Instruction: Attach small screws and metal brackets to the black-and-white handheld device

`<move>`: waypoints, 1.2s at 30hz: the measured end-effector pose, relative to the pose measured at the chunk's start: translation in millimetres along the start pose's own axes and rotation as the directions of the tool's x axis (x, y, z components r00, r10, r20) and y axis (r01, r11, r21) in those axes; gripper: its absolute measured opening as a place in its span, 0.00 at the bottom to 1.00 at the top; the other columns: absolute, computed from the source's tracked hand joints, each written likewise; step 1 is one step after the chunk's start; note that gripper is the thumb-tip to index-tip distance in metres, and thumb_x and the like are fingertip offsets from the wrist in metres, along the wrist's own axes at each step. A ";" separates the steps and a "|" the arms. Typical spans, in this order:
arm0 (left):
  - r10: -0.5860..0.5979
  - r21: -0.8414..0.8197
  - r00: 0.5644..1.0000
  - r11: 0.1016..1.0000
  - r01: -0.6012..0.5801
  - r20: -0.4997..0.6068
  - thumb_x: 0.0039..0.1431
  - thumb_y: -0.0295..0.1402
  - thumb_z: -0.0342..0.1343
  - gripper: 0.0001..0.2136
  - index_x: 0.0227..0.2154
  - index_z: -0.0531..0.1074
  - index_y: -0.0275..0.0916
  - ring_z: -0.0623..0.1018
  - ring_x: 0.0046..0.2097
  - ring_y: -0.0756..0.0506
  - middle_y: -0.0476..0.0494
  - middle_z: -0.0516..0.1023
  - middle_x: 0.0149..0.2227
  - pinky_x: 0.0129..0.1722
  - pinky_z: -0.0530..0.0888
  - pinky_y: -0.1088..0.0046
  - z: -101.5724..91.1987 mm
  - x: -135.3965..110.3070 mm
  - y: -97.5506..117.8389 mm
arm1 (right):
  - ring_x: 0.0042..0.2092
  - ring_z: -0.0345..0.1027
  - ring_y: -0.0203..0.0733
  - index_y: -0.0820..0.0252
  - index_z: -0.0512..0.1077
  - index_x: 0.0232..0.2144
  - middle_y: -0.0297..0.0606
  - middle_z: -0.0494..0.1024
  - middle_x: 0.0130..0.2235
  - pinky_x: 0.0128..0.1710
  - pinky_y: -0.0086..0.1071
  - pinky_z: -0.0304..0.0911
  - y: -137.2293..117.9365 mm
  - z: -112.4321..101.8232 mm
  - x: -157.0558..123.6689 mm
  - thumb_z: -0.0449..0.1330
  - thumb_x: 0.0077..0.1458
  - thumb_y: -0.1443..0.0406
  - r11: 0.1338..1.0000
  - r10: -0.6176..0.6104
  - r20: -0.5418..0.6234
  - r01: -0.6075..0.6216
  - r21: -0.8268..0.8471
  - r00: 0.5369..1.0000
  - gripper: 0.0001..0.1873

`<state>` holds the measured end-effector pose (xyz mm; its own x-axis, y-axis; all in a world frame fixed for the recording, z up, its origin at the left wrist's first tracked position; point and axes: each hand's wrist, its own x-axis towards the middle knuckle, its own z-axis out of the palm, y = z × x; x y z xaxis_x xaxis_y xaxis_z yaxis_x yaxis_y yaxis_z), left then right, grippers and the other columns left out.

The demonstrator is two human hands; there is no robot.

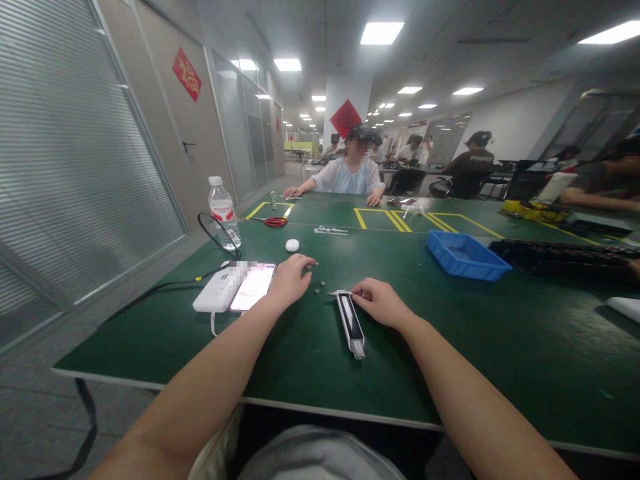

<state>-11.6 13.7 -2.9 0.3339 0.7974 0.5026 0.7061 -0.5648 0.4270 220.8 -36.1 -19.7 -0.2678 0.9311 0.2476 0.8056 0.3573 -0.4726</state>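
Observation:
My left hand (pixel 293 279) rests over the table beside the lit phone (pixel 256 285). Its thumb and fingers are closed around a small metallic piece (pixel 313 265), too small to name. Two little metal parts (pixel 320 287) lie just to the right of that hand. A long white-framed object with a dark middle (pixel 351 320) lies on the table in front of me. At its far end sits my right hand (pixel 381 301), fingers pinched together; what they grip is mostly hidden. A thin metal tip (pixel 332 294) sticks out leftward from that end.
On the left are a white power bank (pixel 219 288) with a cable and a water bottle (pixel 223 217). A white rounded case (pixel 293 245), red-handled scissors (pixel 275 222) and a blue tray (pixel 466 255) stand farther back. Across the green table (pixel 310 363) sits a person (pixel 354 175).

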 end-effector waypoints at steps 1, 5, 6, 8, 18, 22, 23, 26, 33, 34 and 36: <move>0.011 -0.014 1.000 1.000 -0.012 -0.006 0.51 0.25 0.53 0.13 0.41 0.73 0.38 0.75 0.41 0.46 0.44 0.75 0.41 0.44 0.71 0.69 0.0 -0.3 1.0 | 0.30 0.61 0.35 0.60 0.76 0.32 0.36 0.70 0.29 0.31 0.30 0.58 0.4 0.3 0.1 0.56 0.53 0.65 1.000 -0.002 -0.001 0.002 -0.001 1.000 0.09; 0.024 -0.042 1.000 0.999 -0.024 0.004 0.49 0.25 0.55 0.11 0.37 0.74 0.37 0.75 0.37 0.47 0.45 0.76 0.36 0.41 0.71 0.70 -1.8 -1.0 4.9 | 0.29 0.61 0.35 0.60 0.75 0.32 0.36 0.70 0.29 0.31 0.29 0.57 1.3 1.0 0.3 0.56 0.53 0.65 1.000 -0.016 -0.010 0.016 -0.002 1.000 0.09; 0.027 -0.051 0.999 0.998 -0.026 0.018 0.49 0.25 0.55 0.11 0.37 0.74 0.37 0.75 0.36 0.48 0.45 0.76 0.36 0.40 0.71 0.71 -2.6 -1.3 6.4 | 0.29 0.61 0.35 0.60 0.75 0.32 0.36 0.70 0.29 0.31 0.29 0.57 1.1 0.9 0.2 0.56 0.53 0.66 1.000 -0.017 -0.010 0.017 -0.001 1.000 0.08; 0.030 -0.072 0.998 0.997 -0.026 0.053 0.48 0.26 0.56 0.10 0.36 0.75 0.37 0.75 0.35 0.48 0.46 0.76 0.35 0.38 0.71 0.71 -4.6 -2.1 10.7 | 0.29 0.61 0.35 0.60 0.75 0.32 0.36 0.70 0.29 0.31 0.29 0.57 0.4 0.4 -0.1 0.56 0.53 0.66 1.000 -0.017 -0.007 0.017 0.001 1.000 0.08; -0.213 -0.584 0.962 0.764 0.274 0.172 0.41 0.23 0.58 0.16 0.38 0.74 0.34 0.72 0.28 0.52 0.48 0.74 0.28 0.30 0.70 0.76 -1.4 0.3 27.0 | 0.29 0.60 0.35 0.60 0.76 0.32 0.36 0.70 0.29 0.31 0.29 0.57 1.0 1.4 0.8 0.56 0.53 0.65 1.000 -0.011 -0.005 0.012 0.012 1.000 0.09; -0.291 -0.734 0.909 0.540 0.412 0.297 0.39 0.21 0.58 0.17 0.38 0.74 0.34 0.74 0.30 0.51 0.47 0.75 0.29 0.32 0.72 0.74 -0.2 2.9 24.7 | 0.29 0.60 0.34 0.60 0.76 0.32 0.36 0.70 0.29 0.31 0.29 0.57 1.9 1.8 0.7 0.56 0.52 0.66 1.000 -0.010 -0.011 0.011 0.015 1.000 0.09; -0.301 -0.747 0.895 0.497 0.442 0.329 0.40 0.21 0.59 0.16 0.36 0.74 0.34 0.75 0.31 0.51 0.46 0.76 0.30 0.33 0.73 0.73 -0.3 3.0 24.2 | 0.29 0.60 0.34 0.60 0.76 0.32 0.36 0.70 0.29 0.31 0.29 0.57 2.0 1.6 0.5 0.56 0.53 0.66 1.000 -0.012 -0.011 0.012 0.012 1.000 0.09; -0.326 -0.758 0.867 0.429 0.491 0.378 0.42 0.24 0.62 0.10 0.31 0.72 0.33 0.77 0.33 0.49 0.43 0.77 0.33 0.36 0.75 0.69 0.0 2.8 22.4 | 0.29 0.60 0.35 0.60 0.76 0.32 0.36 0.70 0.29 0.31 0.29 0.57 2.1 1.1 0.1 0.56 0.53 0.66 1.000 -0.020 -0.007 0.020 0.013 1.000 0.09; -0.336 -0.755 0.849 0.400 0.520 0.407 0.44 0.28 0.65 0.12 0.26 0.65 0.34 0.78 0.33 0.49 0.45 0.76 0.29 0.36 0.76 0.68 1.2 1.8 23.0 | 0.29 0.60 0.34 0.60 0.76 0.32 0.36 0.70 0.29 0.31 0.29 0.57 2.8 1.4 0.1 0.56 0.53 0.65 0.999 -0.025 -0.011 0.025 0.024 1.000 0.09; -0.338 -0.752 0.842 0.390 0.531 0.420 0.45 0.27 0.65 0.12 0.25 0.64 0.34 0.78 0.33 0.49 0.46 0.76 0.28 0.36 0.75 0.70 0.5 1.6 24.6 | 0.29 0.60 0.34 0.60 0.75 0.32 0.36 0.70 0.29 0.30 0.29 0.57 2.9 1.6 0.1 0.56 0.53 0.65 1.000 -0.023 -0.012 0.023 0.021 1.000 0.09; -0.338 -0.744 0.829 0.375 0.553 0.445 0.46 0.26 0.63 0.12 0.24 0.62 0.34 0.78 0.34 0.49 0.46 0.76 0.27 0.34 0.74 0.73 -1.2 1.3 28.1 | 0.29 0.60 0.35 0.60 0.75 0.32 0.36 0.70 0.29 0.30 0.29 0.57 2.8 1.9 0.1 0.55 0.53 0.65 1.000 -0.019 -0.015 0.019 0.014 1.000 0.09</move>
<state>7.9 -1.4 10.7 0.3157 0.9468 -0.0624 -0.0151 0.0708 0.9974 222.0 -35.0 -22.7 -0.2747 0.9232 0.2689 0.7931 0.3757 -0.4795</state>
